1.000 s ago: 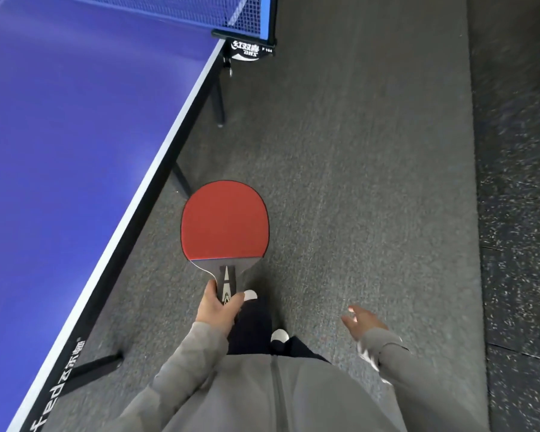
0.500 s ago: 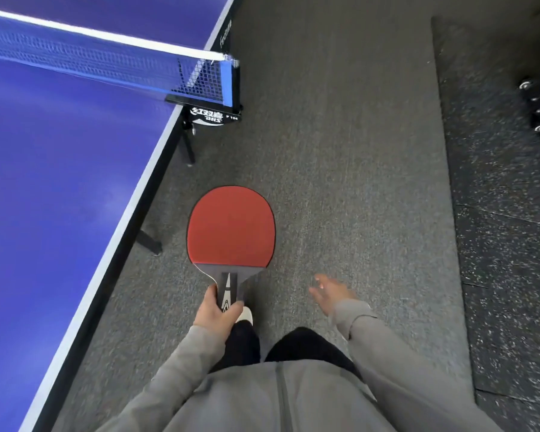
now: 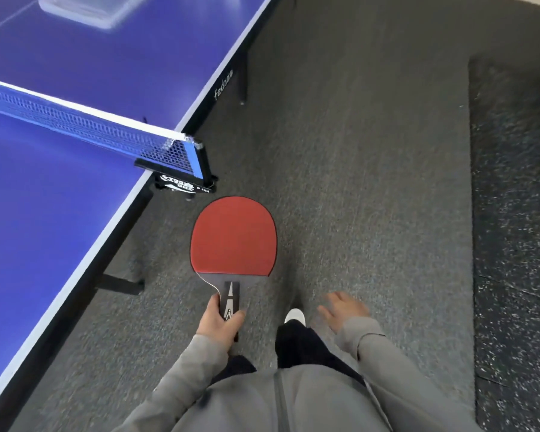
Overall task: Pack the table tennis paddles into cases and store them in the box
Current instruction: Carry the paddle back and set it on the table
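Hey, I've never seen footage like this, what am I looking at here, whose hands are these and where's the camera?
There is no machine here. A person wears a wide-angle camera on the head, so the one picture looks forward and down over their own grey sleeves and legs.

The left hand grips the handle of a paddle, red face up, held out over the grey floor. The right hand is open, holds nothing and looks blurred.

On the left stands a blue table with its net clamped at the edge. On the table's far half, near the top of the picture, lies a blurred pale shape; it is too smeared to tell what it is. One white shoe tip shows between the hands.
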Demonstrator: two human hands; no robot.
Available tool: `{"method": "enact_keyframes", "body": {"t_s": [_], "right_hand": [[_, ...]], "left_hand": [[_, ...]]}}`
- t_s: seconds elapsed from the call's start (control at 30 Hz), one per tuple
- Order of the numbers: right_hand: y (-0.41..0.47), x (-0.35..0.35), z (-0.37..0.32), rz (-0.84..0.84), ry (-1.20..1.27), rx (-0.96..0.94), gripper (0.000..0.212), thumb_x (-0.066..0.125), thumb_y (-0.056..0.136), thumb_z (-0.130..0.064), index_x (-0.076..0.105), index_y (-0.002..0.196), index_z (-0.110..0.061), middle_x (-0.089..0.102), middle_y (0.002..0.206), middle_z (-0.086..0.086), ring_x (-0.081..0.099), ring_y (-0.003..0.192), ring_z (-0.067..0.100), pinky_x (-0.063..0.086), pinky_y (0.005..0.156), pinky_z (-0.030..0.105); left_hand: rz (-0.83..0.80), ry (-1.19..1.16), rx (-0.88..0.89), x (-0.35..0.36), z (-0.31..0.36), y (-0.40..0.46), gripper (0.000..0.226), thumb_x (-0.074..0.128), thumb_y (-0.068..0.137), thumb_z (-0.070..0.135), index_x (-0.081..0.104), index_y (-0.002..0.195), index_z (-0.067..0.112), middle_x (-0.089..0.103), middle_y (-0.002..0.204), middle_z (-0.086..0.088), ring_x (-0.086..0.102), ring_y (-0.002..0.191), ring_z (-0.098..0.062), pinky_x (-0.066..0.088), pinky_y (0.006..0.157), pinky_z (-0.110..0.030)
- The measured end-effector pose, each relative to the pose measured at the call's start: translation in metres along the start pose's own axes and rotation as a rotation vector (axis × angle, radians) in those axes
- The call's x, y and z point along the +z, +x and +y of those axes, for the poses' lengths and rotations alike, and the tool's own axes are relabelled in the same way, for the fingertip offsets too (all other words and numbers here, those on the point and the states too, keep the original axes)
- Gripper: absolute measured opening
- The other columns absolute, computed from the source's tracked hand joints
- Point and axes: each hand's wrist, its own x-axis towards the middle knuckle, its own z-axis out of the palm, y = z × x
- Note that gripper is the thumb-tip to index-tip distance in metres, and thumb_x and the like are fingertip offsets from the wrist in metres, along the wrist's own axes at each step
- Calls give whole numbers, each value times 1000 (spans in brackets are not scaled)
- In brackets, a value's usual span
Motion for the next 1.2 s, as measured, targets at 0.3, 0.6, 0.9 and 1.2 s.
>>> {"method": "enact_keyframes", "body": {"t_s": [0.3, 0.6, 0.9, 1.2], "right_hand": [[99, -124, 81, -69, -122, 8, 48, 31, 100, -44, 35, 142, -20, 37, 148, 5, 35, 136, 25, 30, 111, 41], [210, -223, 70, -87, -162, 28, 49, 33, 98, -46, 35, 140, -21, 39, 146, 4, 37, 134, 27, 32, 108, 42], [302, -320, -5, -115, -271, -113, 49, 31, 99, -44, 30, 143, -22, 40, 145, 6, 37, 134, 27, 25, 111, 44], [406, -399, -54, -170, -354, -179, 50, 33, 97, -48, 29, 143, -28, 43, 144, 4, 40, 133, 24, 28, 108, 40]], "left_hand": [[64, 38, -22, 78, 95, 58, 24, 64, 82, 7, 45, 77, 21, 51, 68, 2, 48, 60, -11, 36, 53, -24], [171, -221, -83, 93, 184, 171, 15, 58, 82, 2, 47, 77, 11, 50, 61, -6, 44, 51, -19, 40, 41, -19], [216, -303, -72, 63, 270, 280, 22, 61, 62, 30, 47, 77, 21, 54, 72, -4, 51, 67, -23, 48, 73, -43], [422, -541, -195, 45, 307, 342, 32, 60, 53, 33, 49, 77, 15, 52, 67, -6, 48, 64, -24, 45, 60, -36]]}}
